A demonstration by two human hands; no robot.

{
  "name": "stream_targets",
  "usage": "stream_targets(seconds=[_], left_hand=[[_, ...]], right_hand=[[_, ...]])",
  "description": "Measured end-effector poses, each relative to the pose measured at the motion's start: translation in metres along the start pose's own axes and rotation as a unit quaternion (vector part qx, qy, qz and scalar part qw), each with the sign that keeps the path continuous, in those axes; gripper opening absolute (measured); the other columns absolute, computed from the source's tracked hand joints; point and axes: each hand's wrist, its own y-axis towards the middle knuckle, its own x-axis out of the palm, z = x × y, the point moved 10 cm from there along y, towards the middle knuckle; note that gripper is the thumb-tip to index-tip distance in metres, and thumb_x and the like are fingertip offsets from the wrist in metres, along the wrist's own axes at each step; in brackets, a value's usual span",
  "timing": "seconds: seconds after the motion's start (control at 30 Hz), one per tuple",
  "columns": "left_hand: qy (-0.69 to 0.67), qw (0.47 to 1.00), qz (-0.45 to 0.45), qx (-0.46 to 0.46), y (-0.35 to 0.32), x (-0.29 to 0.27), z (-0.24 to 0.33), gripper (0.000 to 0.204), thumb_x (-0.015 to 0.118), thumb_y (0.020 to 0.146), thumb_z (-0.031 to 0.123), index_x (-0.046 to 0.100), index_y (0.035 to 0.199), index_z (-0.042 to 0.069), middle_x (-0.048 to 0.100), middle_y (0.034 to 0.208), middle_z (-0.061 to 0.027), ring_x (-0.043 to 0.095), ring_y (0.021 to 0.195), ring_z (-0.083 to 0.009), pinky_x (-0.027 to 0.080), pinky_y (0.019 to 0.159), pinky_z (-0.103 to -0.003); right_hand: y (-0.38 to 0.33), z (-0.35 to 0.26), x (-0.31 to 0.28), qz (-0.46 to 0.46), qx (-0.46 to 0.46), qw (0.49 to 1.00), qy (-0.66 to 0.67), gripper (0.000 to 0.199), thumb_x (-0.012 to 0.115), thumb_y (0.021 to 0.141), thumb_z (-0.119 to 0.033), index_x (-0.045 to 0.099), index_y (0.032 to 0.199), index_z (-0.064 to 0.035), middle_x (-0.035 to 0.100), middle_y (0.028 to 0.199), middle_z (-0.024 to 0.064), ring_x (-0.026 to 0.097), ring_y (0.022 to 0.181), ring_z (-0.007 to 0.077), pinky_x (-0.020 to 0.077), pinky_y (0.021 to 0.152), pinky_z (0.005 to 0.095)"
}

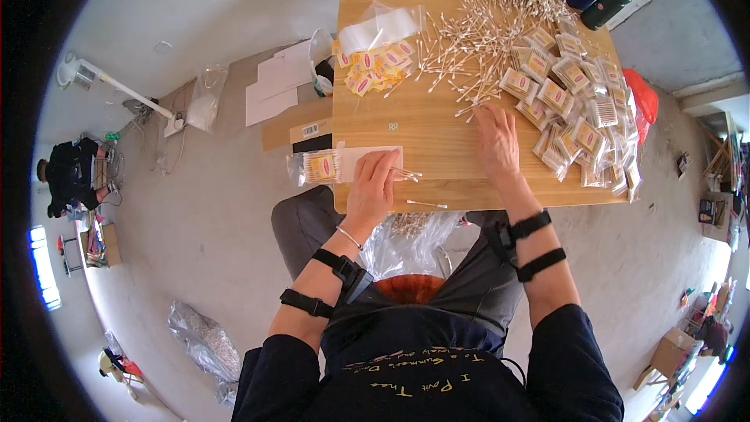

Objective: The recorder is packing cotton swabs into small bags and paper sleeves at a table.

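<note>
My left hand (pixel 373 184) rests over a white card (pixel 359 154) at the table's front left, its fingers closed on a few cotton swabs (pixel 407 175) whose tips stick out to the right. Beside the card, at the table's left edge, lies a clear packet (pixel 320 166) filled with swabs and a yellow label. My right hand (pixel 498 141) reaches to the near edge of the loose swab pile (pixel 476 55). Its fingers are bent together at the swab ends, partly hiding what they pinch. One single swab (pixel 426 205) lies near the front edge.
Filled swab packets (pixel 582 109) heap up along the right side. Yellow labels (pixel 375 66) and clear empty bags (pixel 383 29) lie at the left. A dark bottle (pixel 606 7) stands far right. Below the table edge, a plastic bag with swabs (pixel 410 227) sits between my legs.
</note>
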Motion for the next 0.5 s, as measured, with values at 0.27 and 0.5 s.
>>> stream_targets(seconds=[0.27, 0.5], left_hand=[[0.007, 0.999, -0.001, 0.045, -0.001, 0.000, 0.004, 0.013, 0.070, 0.083, 0.010, 0.069, 0.096, 0.006, 0.062, 0.109, -0.0084, 0.056, 0.108, -0.0298, 0.049, 0.090, -0.040], [0.023, 0.999, -0.001, 0.024, 0.002, 0.001, 0.004, 0.022, 0.067, 0.085, 0.011, 0.066, 0.107, 0.005, 0.061, 0.111, -0.0093, 0.055, 0.109, -0.0305, 0.048, 0.093, -0.040]], right_hand=[[0.027, 0.000, 0.025, 0.028, -0.019, 0.999, 0.022, 0.018, 0.064, 0.082, -0.004, 0.069, 0.100, -0.0067, 0.061, 0.101, 0.0085, 0.054, 0.098, 0.0320, 0.0474, 0.085, 0.0398], [0.003, -0.049, 0.059, -0.028, -0.017, 0.994, 0.109, 0.015, 0.064, 0.082, -0.006, 0.069, 0.096, -0.0079, 0.061, 0.095, 0.0103, 0.058, 0.093, 0.0312, 0.0496, 0.080, 0.0392]])
